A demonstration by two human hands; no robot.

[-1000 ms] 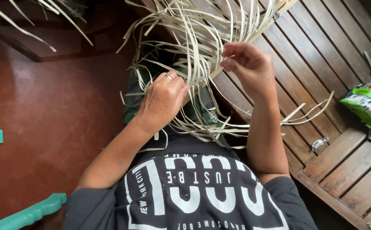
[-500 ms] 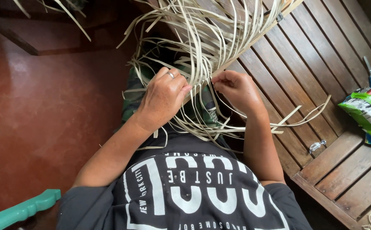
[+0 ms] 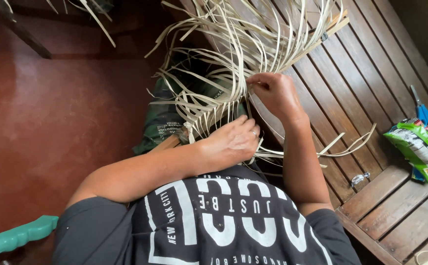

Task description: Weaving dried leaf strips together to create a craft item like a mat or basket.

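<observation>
- Strips (image 3: 223,64), pale, flat and thin, fan out over the person's lap and the near edge of the bench (image 3: 366,64).
- Right hand (image 3: 273,93) is raised, fingers pinched on strips at the weave's edge.
- Left hand (image 3: 231,142) lies low, palm down, fingers curled, pressing strips.
- Green and white packet (image 3: 415,147) lies on the slatted wooden bench, beside blue-handled scissors (image 3: 422,110).
- Floor (image 3: 52,127) is smooth red.

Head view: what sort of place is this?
Probably a home porch or veranda used for hand weaving: a slatted wooden bench, a polished red floor, and pale leaf strips under both hands.
</observation>
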